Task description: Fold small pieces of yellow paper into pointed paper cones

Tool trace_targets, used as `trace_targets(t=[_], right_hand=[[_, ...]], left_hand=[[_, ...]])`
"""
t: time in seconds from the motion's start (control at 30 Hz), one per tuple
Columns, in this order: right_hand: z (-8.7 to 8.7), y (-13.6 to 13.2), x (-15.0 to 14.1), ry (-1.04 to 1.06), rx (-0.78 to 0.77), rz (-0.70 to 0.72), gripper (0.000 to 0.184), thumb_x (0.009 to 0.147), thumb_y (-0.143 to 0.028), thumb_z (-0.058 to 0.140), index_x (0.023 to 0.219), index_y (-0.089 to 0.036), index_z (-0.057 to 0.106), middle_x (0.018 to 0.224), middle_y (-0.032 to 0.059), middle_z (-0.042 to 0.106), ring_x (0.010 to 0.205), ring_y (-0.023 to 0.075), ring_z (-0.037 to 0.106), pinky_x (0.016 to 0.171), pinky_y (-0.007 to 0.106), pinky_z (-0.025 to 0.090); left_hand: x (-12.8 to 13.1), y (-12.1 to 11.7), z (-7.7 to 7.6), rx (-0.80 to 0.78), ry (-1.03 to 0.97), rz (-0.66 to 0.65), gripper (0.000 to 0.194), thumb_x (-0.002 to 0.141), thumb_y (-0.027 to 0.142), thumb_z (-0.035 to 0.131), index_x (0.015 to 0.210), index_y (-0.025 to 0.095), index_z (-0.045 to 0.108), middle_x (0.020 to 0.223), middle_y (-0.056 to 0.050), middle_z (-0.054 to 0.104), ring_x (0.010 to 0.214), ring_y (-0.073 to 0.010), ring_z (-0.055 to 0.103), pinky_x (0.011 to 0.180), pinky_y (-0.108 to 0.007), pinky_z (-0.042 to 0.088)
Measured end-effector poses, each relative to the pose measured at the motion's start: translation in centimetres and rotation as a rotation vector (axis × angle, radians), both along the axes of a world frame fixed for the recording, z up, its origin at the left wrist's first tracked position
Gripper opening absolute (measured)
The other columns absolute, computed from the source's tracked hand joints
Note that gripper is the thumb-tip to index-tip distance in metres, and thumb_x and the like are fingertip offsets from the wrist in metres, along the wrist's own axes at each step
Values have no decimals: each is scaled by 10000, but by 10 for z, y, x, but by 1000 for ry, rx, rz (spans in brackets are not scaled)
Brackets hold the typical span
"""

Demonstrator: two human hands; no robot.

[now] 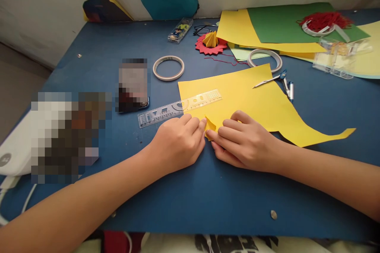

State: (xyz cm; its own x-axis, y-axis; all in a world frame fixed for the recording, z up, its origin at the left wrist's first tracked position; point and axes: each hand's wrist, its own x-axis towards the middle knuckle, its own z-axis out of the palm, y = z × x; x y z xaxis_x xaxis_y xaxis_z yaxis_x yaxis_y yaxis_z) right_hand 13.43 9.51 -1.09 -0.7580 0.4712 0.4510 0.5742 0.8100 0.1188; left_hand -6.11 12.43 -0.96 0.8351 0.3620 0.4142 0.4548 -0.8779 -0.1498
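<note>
Folding a small yellow paper piece at the desk's near middle

Pinched between both hands, a small folded yellow piece point(210, 125) is held at the near corner of a large yellow sheet point(255, 101), which lies flat on the blue desk point(208, 197). The sheet's long axis runs from the near left toward the right, where it ends in a narrow tail pointing right. The folded piece stands slightly raised, its tip pointing up and away from the person.

The left hand point(178, 144) is curled with its fingertips closed against the piece's left side. The right hand point(243, 142) is laid flatter, its fingers pressed together on the piece's right side and on the sheet's edge. Both grips are closed on the paper, fingertips nearly touching across it.

A clear ruler point(179, 108) lies just beyond the left hand, partly over the sheet. A compass point(280, 81) rests at the sheet's far edge, and a tape ring point(168, 68) lies well apart.
</note>
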Motion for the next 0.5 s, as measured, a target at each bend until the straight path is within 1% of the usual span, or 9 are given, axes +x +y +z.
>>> trace_targets(t=[0.2,0.5], right_hand=[[0,0,0,6,-1,5,157,889,-189,491,832,-113,616,587,-16,505,574,114,419,598,299,328],[-1,0,0,12,16,-1,137,891,-195,488,860,-122,600,588,-23,493,572,114,417,595,301,336]], left_hand=[[3,0,-1,29,2,25,239,856,159,479,970,22,638,617,-45,569,562,-164,507,448,-292,396],[5,-3,-2,83,39,24,226,872,143,452,962,21,619,609,-40,554,553,-155,494,454,-283,381]])
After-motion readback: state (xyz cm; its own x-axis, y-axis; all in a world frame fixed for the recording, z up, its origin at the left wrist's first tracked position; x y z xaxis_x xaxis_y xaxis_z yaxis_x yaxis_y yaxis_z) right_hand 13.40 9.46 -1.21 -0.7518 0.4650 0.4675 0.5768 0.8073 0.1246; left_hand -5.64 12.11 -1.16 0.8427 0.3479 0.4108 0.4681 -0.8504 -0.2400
